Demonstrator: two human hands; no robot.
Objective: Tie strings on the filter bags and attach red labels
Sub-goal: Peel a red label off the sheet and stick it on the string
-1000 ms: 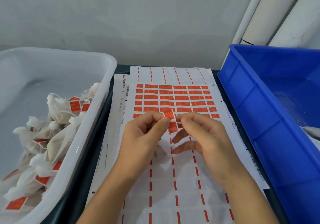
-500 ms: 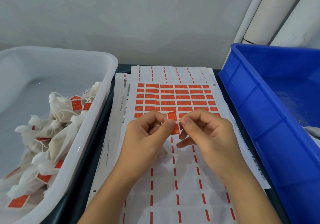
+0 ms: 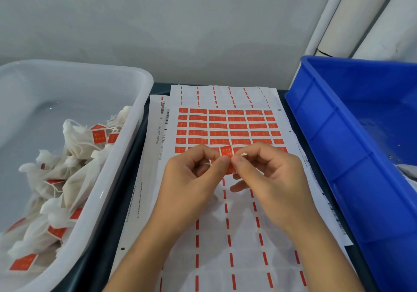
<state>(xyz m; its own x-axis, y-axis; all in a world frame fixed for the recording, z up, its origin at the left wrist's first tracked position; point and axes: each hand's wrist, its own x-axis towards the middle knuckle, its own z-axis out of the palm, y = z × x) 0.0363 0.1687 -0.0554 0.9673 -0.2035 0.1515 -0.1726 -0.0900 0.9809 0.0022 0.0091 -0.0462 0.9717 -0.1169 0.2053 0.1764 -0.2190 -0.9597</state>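
Hands meeting above label sheet (image 3: 225, 125): left hand (image 3: 194, 179) and right hand (image 3: 270, 174) are both pinching one red label (image 3: 226, 151).

Soft, even light fills the scene, with only faint shadows beneath the hands (image 3: 230, 179). The wide lens bows straight edges outward; small glints mark the translucent tub (image 3: 140, 102) left of the hands.

One head-worn wide-angle view here, looking forward and down from close above the label sheet (image 3: 225, 125), with the white tub (image 3: 140, 116) at the left edge, the blue crate (image 3: 327, 138) at the right, the wall (image 3: 180, 32) up ahead, and both forearms reaching in from below.
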